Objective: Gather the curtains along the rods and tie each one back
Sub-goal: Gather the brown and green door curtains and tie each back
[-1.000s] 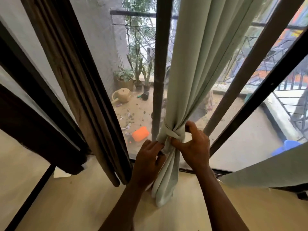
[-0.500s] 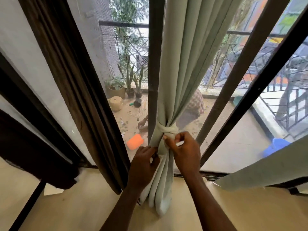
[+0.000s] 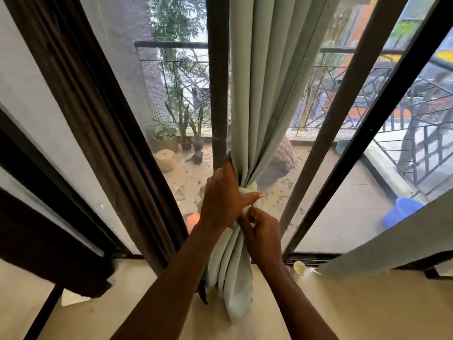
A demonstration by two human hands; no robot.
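Note:
A pale green curtain (image 3: 264, 94) hangs gathered in front of the dark window post, cinched by a tie-back band (image 3: 251, 188) of the same cloth. My left hand (image 3: 224, 197) wraps around the bundle at the band, thumb pointing right across it. Just below it, my right hand (image 3: 263, 231) pinches the cloth under the band. The curtain's tail (image 3: 235, 278) falls to the floor between my forearms. A dark brown curtain (image 3: 103, 119) hangs gathered at the left. Another pale green curtain edge (image 3: 392, 244) crosses the lower right.
Glass doors with dark frames (image 3: 343, 119) face a balcony with potted plants (image 3: 181, 133), a beige pot (image 3: 165, 159), an orange object (image 3: 192, 220) and a blue tub (image 3: 402, 211). A small cup (image 3: 299, 267) stands on the sill by the door track.
My left hand rose from below the band to grip the bundle at the band. My right hand dropped from the band to the cloth just beneath it.

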